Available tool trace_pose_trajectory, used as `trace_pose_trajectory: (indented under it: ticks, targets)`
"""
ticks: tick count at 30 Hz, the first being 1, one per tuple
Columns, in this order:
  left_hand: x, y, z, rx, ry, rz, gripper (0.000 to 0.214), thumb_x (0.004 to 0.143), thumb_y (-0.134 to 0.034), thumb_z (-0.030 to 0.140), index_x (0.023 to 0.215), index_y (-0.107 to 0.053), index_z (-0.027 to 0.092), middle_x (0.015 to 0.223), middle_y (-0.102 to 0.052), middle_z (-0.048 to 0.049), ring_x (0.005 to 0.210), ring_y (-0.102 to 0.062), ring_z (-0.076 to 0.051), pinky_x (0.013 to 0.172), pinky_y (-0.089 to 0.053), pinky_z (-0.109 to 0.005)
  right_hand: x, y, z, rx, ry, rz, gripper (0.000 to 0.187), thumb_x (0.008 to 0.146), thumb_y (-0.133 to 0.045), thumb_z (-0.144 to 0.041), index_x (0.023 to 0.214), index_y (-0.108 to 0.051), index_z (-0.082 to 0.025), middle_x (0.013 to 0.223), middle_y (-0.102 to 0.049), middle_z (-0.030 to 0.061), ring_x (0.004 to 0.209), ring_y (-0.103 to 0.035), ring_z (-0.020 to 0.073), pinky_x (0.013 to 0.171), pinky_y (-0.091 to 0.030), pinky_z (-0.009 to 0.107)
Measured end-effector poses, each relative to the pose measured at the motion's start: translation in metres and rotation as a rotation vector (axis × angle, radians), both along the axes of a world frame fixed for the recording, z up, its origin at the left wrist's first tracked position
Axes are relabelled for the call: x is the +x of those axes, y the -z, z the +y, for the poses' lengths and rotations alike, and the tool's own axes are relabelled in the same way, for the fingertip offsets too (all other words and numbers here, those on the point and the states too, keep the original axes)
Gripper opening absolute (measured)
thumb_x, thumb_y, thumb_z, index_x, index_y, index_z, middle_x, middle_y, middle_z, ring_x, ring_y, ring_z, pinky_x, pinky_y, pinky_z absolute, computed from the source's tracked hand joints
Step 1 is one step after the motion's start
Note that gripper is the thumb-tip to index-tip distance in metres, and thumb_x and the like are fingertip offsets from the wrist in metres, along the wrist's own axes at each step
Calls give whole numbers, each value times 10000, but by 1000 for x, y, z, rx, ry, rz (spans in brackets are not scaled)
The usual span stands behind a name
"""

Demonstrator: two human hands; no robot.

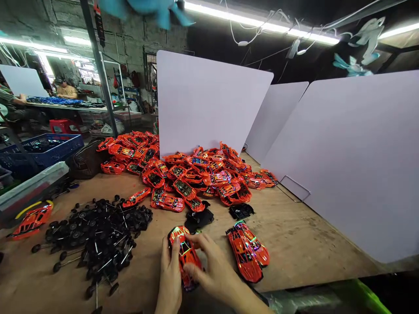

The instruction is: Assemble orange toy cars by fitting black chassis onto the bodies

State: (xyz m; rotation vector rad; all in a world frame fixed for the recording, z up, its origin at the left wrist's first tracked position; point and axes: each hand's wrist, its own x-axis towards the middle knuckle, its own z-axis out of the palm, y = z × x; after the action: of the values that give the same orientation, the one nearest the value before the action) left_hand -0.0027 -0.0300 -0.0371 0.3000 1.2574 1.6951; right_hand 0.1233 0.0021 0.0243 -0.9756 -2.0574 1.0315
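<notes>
Near the table's front edge, a red toy car with dark windows is held between both my hands. My left hand grips its left side, thumb lying on the roof. My right hand closes on the right side with thumb and fingers. The car's underside is hidden. Just right of my right hand lie two red toy cars, one leaning against the other. Beyond the held car is a black plastic chassis, and another black part lies to its right.
Black wheel-and-axle sets form a pile at left. A large heap of red car bodies spreads across the back before a white panel. A wire stand sits at right. One red car lies far left, near a blue crate.
</notes>
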Motion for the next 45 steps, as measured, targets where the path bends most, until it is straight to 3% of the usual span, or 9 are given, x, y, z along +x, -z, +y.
trace_pose_trajectory:
  ticks: [3,8,10,15,20,26,32,36,45]
  targets:
    - [0,-1,-8,-40,37,65,549,803,-714,466,1293,-543,287,1406,-590,-73,1289,-558,-277,965,-527,-340,-2,6,24,-128,59,103,331,886,-629,-422,1112,-622,-180,1043,-642,77,940,-606,216,835,-492,343]
    - [1,-9,-15,32,211,226,498,799,-676,555,1142,-623,198,1192,-711,-101,1113,-668,-285,886,-557,-335,1,20,50,-605,-227,318,554,714,-775,-573,1068,-650,-166,986,-693,44,917,-639,202,833,-490,323]
    - [-1,-8,-17,38,207,276,480,787,-692,543,1104,-639,187,1118,-738,-101,1070,-686,-284,883,-558,-337,3,23,46,-677,-237,402,563,670,-827,-532,1070,-651,-179,993,-701,32,919,-644,190,842,-486,311]
    - [-8,-6,-18,52,237,360,423,738,-753,480,1026,-673,180,1048,-754,-105,1016,-701,-286,852,-571,-336,6,25,29,-565,-163,460,488,691,-821,-511,1011,-660,-179,941,-707,27,890,-648,183,835,-481,309]
    - [-17,-23,-15,65,283,414,489,689,-790,470,1061,-634,193,957,-754,-85,897,-724,-262,803,-583,-340,1,33,17,-630,-50,538,518,650,-836,-543,977,-651,-187,913,-706,36,860,-657,203,785,-506,323]
    - [-49,-31,-33,-28,417,785,421,650,-805,486,955,-702,215,898,-745,-69,789,-683,-263,694,-551,-323,-11,55,0,-610,140,716,515,693,-803,-551,1030,-615,-209,1025,-684,62,969,-649,233,900,-504,370]
    - [-59,-33,-37,-1,414,975,247,609,-844,380,802,-749,260,848,-740,-65,802,-667,-280,723,-526,-329,-14,41,0,-217,-65,295,458,810,-724,-425,1200,-611,-213,1178,-645,83,1095,-596,242,975,-455,380]
    - [-60,-21,-38,-26,370,805,378,642,-813,457,932,-725,230,952,-756,-87,889,-695,-286,809,-542,-359,-20,39,4,-215,-76,142,302,824,-719,-337,1090,-687,-196,992,-706,49,900,-637,213,829,-490,323]
    - [-55,5,-47,23,321,663,354,747,-721,527,804,-712,178,811,-754,-69,752,-702,-229,714,-563,-294,-17,33,18,-86,-229,85,555,786,-772,-425,1267,-595,-213,1093,-652,73,1003,-622,223,868,-484,327]
